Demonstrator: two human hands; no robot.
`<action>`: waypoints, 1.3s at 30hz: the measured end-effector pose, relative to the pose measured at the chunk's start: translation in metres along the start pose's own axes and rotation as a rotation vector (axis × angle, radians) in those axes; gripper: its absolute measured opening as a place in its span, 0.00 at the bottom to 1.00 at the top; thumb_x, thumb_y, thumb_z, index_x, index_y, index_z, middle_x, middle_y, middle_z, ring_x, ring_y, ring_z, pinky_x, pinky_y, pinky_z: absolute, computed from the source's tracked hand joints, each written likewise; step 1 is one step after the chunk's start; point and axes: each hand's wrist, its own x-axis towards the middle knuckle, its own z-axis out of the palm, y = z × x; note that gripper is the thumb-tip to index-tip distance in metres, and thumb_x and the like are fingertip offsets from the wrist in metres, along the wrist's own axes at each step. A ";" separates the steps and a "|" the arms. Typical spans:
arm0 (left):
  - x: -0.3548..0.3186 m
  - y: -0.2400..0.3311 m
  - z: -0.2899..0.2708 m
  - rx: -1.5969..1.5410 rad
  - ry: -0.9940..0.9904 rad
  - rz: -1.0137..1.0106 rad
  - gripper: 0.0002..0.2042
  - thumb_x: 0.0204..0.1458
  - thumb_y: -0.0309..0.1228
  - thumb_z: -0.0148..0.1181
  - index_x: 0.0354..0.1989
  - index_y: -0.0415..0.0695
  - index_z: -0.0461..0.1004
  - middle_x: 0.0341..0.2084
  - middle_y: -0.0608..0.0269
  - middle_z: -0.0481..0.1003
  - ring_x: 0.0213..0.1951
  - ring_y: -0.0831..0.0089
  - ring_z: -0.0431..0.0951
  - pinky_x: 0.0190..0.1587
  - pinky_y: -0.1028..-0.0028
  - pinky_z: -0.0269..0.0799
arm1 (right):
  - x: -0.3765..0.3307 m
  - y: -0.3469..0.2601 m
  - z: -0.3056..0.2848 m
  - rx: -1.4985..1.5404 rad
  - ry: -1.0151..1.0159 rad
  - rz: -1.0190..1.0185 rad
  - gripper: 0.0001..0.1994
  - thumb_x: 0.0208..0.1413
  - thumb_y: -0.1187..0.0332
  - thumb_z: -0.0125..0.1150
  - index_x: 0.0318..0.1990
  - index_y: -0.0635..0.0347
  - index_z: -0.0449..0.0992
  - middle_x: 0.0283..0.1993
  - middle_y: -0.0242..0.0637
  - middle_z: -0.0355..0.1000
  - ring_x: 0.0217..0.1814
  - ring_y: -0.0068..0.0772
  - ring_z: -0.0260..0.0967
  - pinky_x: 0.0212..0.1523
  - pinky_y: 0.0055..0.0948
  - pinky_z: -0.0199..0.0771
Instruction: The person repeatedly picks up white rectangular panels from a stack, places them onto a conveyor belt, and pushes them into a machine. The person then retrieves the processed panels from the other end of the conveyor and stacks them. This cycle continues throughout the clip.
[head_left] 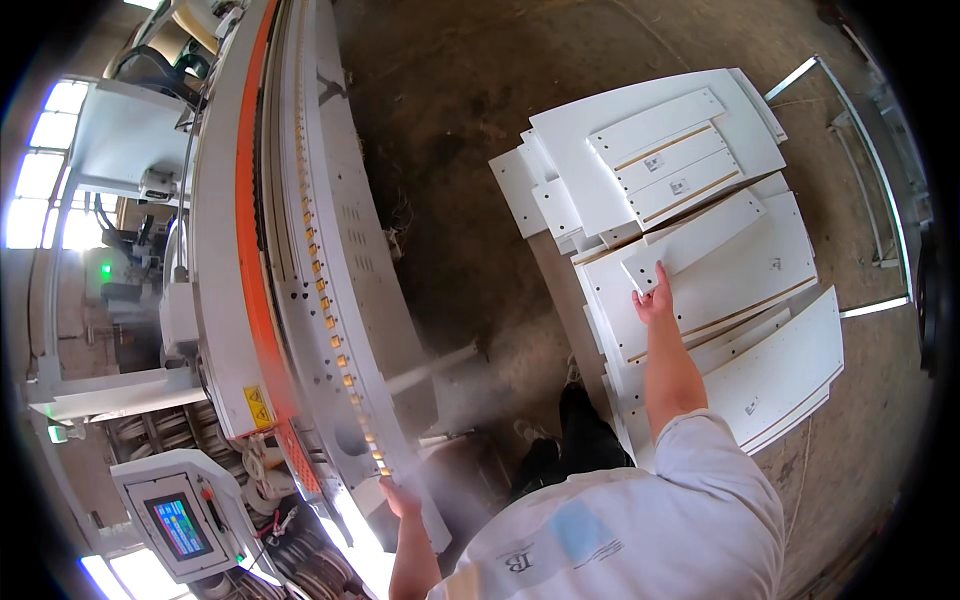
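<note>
My right hand (655,297) is closed on the near end of a narrow white panel (705,238) with small holes at its end. That panel lies slanted over the middle stack of larger white boards (720,290). My left hand (400,497) rests at the lower edge of a long machine (375,400), beside the end of its row of yellow rollers (335,340). Its fingers look stretched out on that edge, with nothing seen in them, though they are small and partly blurred.
More white panels (560,120) are piled at the far right, with another pile of boards (780,370) nearer me. A metal frame (860,120) stands beyond them. Left of the machine's orange strip (250,250) is a control screen (180,527). My legs (585,430) stand between machine and stacks.
</note>
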 end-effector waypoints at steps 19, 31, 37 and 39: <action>-0.007 0.018 -0.028 -0.116 0.127 0.347 0.36 0.45 0.36 0.66 0.64 0.39 0.60 0.58 0.44 0.67 0.63 0.46 0.65 0.63 0.52 0.63 | -0.272 -0.026 -0.097 -1.182 0.187 -1.294 0.18 0.59 0.65 0.62 0.56 0.58 0.78 0.52 0.40 0.79 0.57 0.45 0.75 0.56 0.35 0.73; -0.062 0.140 -0.189 -0.216 0.045 1.283 0.30 0.41 0.42 0.76 0.53 0.46 0.72 0.71 0.53 0.58 0.71 0.49 0.57 0.71 0.51 0.51 | -0.449 -0.013 -0.017 -1.650 -0.428 -2.413 0.22 0.43 0.80 0.62 0.48 0.49 0.83 0.58 0.29 0.77 0.65 0.37 0.71 0.68 0.47 0.66; -0.069 0.098 -0.197 -0.364 -0.021 1.284 0.34 0.28 0.38 0.82 0.46 0.48 0.69 0.67 0.53 0.63 0.66 0.48 0.63 0.68 0.50 0.57 | -0.494 0.028 -0.007 -1.545 -0.654 -2.524 0.19 0.49 0.79 0.62 0.46 0.44 0.84 0.56 0.27 0.78 0.63 0.36 0.73 0.68 0.48 0.66; -0.070 0.076 -0.189 -0.435 -0.013 1.249 0.34 0.27 0.37 0.82 0.46 0.48 0.70 0.64 0.54 0.66 0.63 0.49 0.66 0.64 0.51 0.60 | -0.499 0.041 -0.001 -1.642 -0.690 -2.431 0.20 0.47 0.78 0.63 0.48 0.45 0.83 0.56 0.26 0.78 0.65 0.36 0.71 0.71 0.49 0.62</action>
